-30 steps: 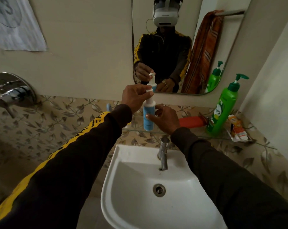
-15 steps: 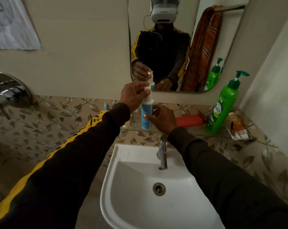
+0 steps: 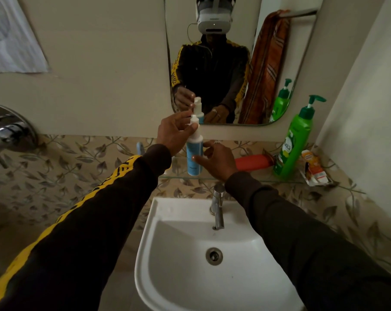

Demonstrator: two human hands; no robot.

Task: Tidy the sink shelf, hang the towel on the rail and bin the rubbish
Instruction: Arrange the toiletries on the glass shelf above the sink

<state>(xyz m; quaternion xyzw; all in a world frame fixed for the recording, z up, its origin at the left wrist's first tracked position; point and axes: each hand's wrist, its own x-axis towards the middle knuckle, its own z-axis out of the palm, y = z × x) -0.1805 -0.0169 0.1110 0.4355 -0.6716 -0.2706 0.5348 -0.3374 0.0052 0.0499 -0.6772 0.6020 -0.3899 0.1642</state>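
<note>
The blue bottle (image 3: 194,157) stands upright on the glass shelf (image 3: 252,179), left of the green pump bottle (image 3: 293,142), the left hand (image 3: 175,133) still pinching its white top while the right hand (image 3: 214,159) has loosened to straight fingers beside it, so placing seems nearly done.

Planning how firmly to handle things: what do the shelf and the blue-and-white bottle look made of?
Shelf: seemingly clear glass, since the leaf-patterned tiles show through it and its front edge looks greenish. Blue-and-white bottle: probably plastic, smooth and opaque with a faint sheen, white cap on top; both hands are at it.
</note>
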